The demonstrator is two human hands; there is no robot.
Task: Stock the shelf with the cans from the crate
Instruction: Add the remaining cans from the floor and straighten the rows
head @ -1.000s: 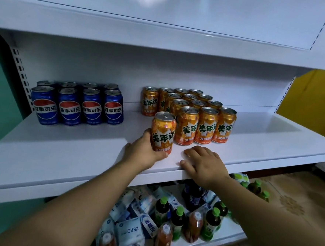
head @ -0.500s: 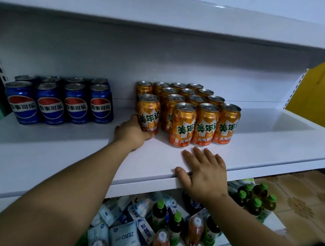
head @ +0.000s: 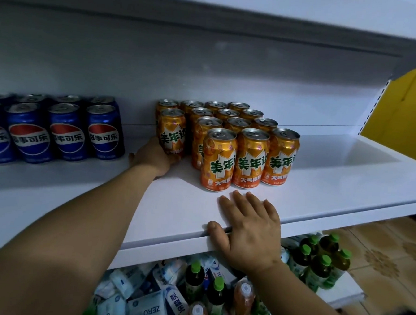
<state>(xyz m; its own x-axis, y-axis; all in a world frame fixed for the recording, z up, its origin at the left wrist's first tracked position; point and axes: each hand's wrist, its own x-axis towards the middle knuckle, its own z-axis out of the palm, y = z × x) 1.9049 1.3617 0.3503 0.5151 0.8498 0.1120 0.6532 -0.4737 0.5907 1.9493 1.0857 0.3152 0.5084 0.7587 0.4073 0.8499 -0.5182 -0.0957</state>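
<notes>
- Orange can (head: 171,132) was moved within last second: from shelf (head: 348,182) front edge, at 7 o'clock of orange block (head: 248,157), back to block's 9 o'clock side, just beside stocked cans.
- Placement is judged almost done; release not yet made.
- Can is gripped low by left hand (head: 152,157), fingers curled round its base.
- Right hand (head: 248,234) is laid flat on shelf front edge, fingers straight, nothing held.
- Can is kept upright, seemingly set on shelf: long axis vertical, pull-tab top up, label turned to 6 o'clock.
</notes>
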